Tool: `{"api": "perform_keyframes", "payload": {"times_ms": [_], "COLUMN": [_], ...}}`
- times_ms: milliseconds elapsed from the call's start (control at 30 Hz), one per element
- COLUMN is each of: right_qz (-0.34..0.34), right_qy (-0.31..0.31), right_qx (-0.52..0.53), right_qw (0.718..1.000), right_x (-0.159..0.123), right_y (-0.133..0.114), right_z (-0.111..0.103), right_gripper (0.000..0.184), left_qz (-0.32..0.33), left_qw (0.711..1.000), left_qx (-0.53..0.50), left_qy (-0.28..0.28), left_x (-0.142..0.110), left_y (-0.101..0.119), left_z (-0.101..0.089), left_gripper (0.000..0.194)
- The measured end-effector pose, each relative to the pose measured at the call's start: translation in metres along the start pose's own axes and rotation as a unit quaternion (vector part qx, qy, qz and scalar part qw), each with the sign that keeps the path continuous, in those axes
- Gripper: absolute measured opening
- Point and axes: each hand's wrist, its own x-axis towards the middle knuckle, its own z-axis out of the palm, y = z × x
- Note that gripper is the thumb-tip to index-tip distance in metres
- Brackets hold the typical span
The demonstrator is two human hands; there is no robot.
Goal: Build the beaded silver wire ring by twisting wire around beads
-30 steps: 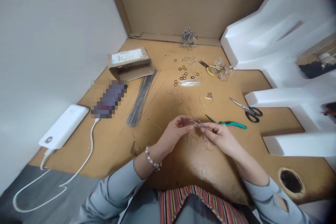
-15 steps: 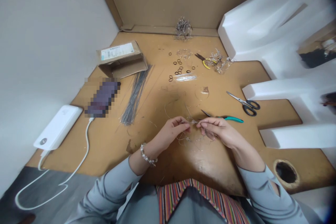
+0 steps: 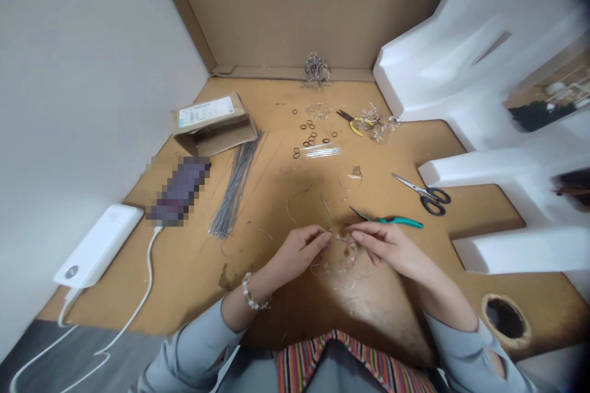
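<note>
A thin shiny wire bit (image 3: 343, 237) sits right between the two hands, the left hand (image 3: 299, 252) and the right hand (image 3: 387, 245) both curled almost shut with their fingertips at it, though I cannot tell if they grip it, and green-handled long-nose pliers (image 3: 396, 221) lie just past the right hand.
</note>
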Motion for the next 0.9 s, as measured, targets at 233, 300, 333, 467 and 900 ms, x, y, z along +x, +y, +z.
{"api": "perform_keyframes", "payload": {"times_ms": [233,300,333,467,900], "right_qz": [-0.098,-0.078,-0.062,-0.055,-0.135], "right_qy": [0.131,0.104,0.092,0.128,0.033], "right_qx": [-0.459,-0.566,-0.608,-0.639,-0.705], "right_qw": [0.873,0.814,0.786,0.756,0.696], "right_x": [0.022,0.039,0.048,0.089,0.184], "right_y": [-0.032,-0.041,-0.046,-0.063,-0.078], "right_z": [-0.009,-0.012,-0.015,-0.035,-0.03], "right_gripper": [0.024,0.027,0.028,0.03,0.035], "left_qz": [0.059,0.079,0.087,0.113,0.144], "left_qw": [0.984,0.977,0.971,0.944,0.946], "left_qx": [0.166,0.199,0.219,0.305,0.279], "left_qy": [0.002,0.025,0.031,0.057,0.084], "left_x": [-0.005,-0.006,-0.007,-0.008,-0.012], "left_y": [0.002,0.002,0.003,0.004,0.002], "left_z": [0.005,0.005,0.004,0.002,0.006], "left_gripper": [0.031,0.028,0.028,0.03,0.026]}}
